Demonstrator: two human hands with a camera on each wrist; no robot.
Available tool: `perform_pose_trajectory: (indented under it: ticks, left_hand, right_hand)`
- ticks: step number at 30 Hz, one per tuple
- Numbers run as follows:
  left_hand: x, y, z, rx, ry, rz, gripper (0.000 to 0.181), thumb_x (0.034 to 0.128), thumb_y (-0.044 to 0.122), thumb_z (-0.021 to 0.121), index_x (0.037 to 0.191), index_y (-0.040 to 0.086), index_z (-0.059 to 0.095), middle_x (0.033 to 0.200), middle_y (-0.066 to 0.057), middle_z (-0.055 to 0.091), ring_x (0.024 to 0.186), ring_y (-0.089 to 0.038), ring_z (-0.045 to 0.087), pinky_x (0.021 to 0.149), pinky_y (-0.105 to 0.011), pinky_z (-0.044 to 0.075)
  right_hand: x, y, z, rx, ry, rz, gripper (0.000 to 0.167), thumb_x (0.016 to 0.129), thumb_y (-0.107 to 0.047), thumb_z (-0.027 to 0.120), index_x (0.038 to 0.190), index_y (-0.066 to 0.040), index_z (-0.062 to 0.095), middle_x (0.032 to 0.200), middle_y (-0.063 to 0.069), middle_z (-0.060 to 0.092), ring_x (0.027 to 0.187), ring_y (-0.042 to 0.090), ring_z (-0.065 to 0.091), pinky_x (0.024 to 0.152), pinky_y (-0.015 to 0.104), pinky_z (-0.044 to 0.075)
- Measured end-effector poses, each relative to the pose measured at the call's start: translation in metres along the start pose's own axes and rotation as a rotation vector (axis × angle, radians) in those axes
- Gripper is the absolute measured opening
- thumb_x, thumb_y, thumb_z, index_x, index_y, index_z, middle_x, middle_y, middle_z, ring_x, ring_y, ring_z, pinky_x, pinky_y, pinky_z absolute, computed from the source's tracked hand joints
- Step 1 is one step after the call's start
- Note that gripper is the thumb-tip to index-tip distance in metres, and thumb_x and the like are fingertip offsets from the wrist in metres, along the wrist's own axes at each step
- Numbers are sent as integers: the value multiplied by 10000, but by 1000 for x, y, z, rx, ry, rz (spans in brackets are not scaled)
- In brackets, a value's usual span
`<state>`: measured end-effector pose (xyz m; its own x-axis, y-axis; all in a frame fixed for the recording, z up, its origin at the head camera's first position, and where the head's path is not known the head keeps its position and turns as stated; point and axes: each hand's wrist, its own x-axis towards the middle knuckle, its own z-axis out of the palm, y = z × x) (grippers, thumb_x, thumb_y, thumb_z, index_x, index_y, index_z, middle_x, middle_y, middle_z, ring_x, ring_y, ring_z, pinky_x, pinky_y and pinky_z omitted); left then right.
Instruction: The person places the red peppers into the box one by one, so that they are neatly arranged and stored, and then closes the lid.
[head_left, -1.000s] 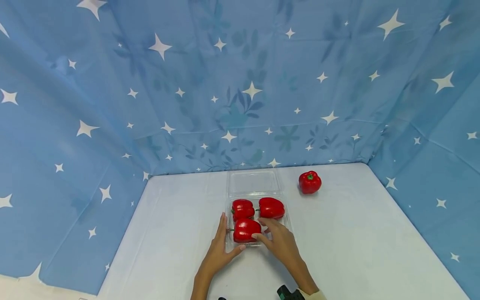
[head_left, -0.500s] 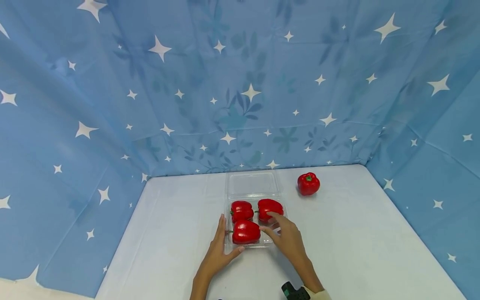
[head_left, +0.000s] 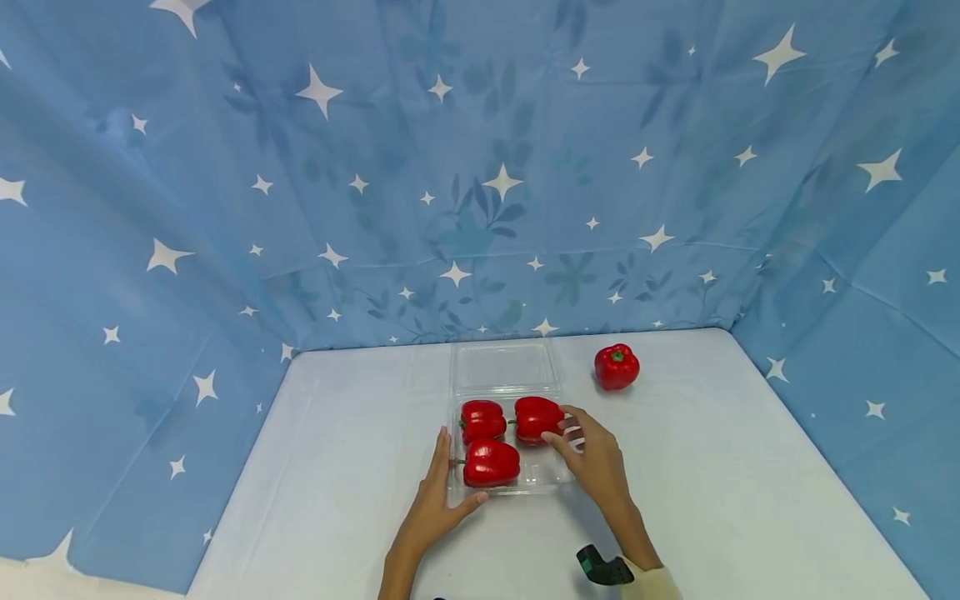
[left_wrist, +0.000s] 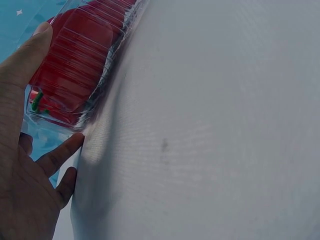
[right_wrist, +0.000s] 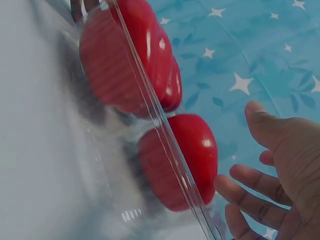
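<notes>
A clear plastic clamshell container (head_left: 538,477) lies on the white table with its lid (head_left: 504,367) folded back. Inside it are three red bell peppers: the front one (head_left: 491,463), the back left one (head_left: 482,419) and the back right one (head_left: 536,417). My left hand (head_left: 435,508) steadies the container's left side and front corner, fingers extended and thumb apart. In the left wrist view the thumb (left_wrist: 37,47) lies against the clear wall. My right hand (head_left: 600,458) is at the container's right side, its fingers spread beside the back right pepper; whether they touch it is unclear.
Another red bell pepper (head_left: 617,367) stands on the table at the back right, outside the container. A blue curtain with white stars (head_left: 480,167) hangs behind and on both sides of the white table (head_left: 720,467).
My right hand has moved from the front pepper back and to the right, to beside the back right pepper. The left hand has stayed at the container.
</notes>
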<state>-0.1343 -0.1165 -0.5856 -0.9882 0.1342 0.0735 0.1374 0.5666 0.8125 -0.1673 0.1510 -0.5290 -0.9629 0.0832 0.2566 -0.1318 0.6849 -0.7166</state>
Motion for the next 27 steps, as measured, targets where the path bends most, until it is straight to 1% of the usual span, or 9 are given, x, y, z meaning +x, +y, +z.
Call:
perform_pose_trajectory:
  ticks: [5,9,13,17,21,25,27]
  left_hand:
    - [0,0,-1,-9,1,9,1061,793,581,702,1585,271,69,1654,26,103,1373,-350,454,1004,-804,241]
    - [0,-1,-1,-10,1,5,1061,790,579,706,1586,271,74,1654,31,105,1359,-334,474,1006,-811,225]
    - [0,-1,1,-11,-4,3,1066,793,577,705,1587,245,77,1655,23,100,1370,-340,459,1006,-815,219]
    - [0,-2,1,-9,-8,-1,1066,794,588,698,1588,229,83,1656,25,95,1397,-350,421,1002,-819,216]
    - [0,-2,0,-6,-7,-5,1063,794,604,691,1587,251,78,1654,46,88,1408,-341,406,1008,-813,217]
    - [0,-2,0,-3,-10,2,1066,798,605,688,1588,247,67,1655,30,85,1403,-344,413,1009,-808,230]
    - [0,-1,-1,-1,-9,3,1070,797,604,690,1588,243,65,1655,24,86,1398,-346,420,1010,-805,233]
  right_hand:
    - [5,7,-6,5,3,20,545,832,-360,774,1287,-120,593,1065,101,727,918,254,710,765,410,608]
    - [10,14,-13,5,20,31,520,847,-325,767,1280,-96,594,1089,143,721,934,300,709,780,440,603]
    - [17,22,-20,-19,60,46,480,862,-288,753,1263,-72,600,1107,174,714,956,341,703,791,469,596]
    - [27,29,-28,-44,109,65,458,874,-263,740,1258,-54,602,1152,180,692,986,349,689,803,493,589]
    - [39,36,-31,-74,165,94,453,881,-249,730,1263,-43,597,1246,204,603,1067,363,634,813,520,579]
    - [50,45,-31,-85,236,106,457,869,-217,740,1260,-28,597,1303,240,504,1197,388,517,855,573,546]
    - [55,49,-31,-82,254,122,489,862,-203,747,1283,-20,580,1350,252,456,1262,399,448,893,600,519]
